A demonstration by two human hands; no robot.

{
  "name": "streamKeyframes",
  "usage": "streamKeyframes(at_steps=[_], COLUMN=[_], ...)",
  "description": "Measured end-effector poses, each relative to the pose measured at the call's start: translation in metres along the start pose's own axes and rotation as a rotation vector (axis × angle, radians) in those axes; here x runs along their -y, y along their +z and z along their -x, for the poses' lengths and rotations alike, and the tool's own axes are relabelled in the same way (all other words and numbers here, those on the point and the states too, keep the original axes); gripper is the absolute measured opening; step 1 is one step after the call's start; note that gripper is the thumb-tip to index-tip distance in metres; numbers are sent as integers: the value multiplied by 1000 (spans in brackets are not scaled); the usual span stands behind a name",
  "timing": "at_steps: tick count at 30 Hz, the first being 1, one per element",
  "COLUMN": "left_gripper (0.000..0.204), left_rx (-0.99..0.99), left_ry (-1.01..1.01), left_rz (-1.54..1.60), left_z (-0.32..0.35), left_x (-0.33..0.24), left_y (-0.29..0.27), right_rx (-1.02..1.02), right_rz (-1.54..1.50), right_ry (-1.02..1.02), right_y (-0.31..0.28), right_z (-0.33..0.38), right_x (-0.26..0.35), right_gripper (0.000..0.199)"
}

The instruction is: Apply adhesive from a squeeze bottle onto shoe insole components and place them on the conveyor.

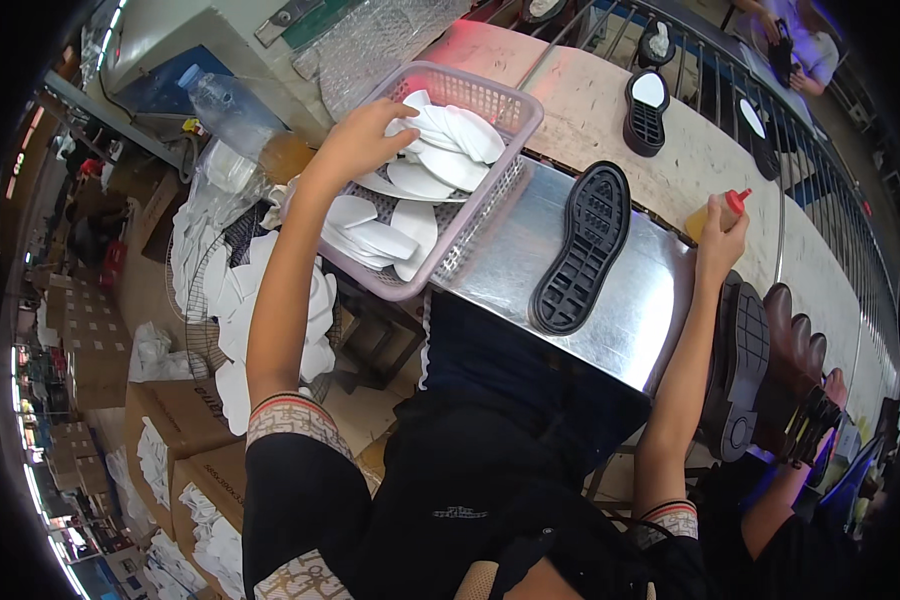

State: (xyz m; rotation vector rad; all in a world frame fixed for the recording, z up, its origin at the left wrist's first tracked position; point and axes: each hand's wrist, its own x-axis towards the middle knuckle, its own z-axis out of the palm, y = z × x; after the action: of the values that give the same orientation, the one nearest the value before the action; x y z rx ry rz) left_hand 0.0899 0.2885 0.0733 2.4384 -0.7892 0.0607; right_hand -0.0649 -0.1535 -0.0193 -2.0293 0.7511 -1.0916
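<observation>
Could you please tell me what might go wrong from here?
The white pads by the left hand overlap loosely, so two might come up together. The black sole lies close to the metal plate's near edge and could be nudged off. The red-capped bottle in the right hand might drip if squeezed.

One lilac basket [477, 205], one metal plate [650, 312], one red-capped bottle [737, 200]

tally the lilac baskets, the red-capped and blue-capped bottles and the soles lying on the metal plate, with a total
Lilac basket: 1
Red-capped bottle: 1
Blue-capped bottle: 1
Black sole on the metal plate: 1
Total: 4
</observation>
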Motion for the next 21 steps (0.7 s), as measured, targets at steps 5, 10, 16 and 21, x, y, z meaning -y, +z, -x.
streamKeyframes(at_steps=[5, 10, 16, 21], left_gripper=[39, 40, 39, 53], left_rx=[-24, 29, -56, 183], left_ry=[69, 48, 188, -138], left_rz=[-390, -382, -473, -525], left_z=[-13, -24, -31, -64], left_x=[11, 9, -15, -39], left_y=[17, 17, 33, 54], right_rx=[80, 62, 121, 233], right_rz=[142, 221, 201, 131], right_ry=[-18, 23, -6, -103], right_y=[-3, -3, -7, 1], right_z=[0, -2, 0, 0], right_x=[-1, -1, 4, -6], right_gripper=[56, 58, 57, 73])
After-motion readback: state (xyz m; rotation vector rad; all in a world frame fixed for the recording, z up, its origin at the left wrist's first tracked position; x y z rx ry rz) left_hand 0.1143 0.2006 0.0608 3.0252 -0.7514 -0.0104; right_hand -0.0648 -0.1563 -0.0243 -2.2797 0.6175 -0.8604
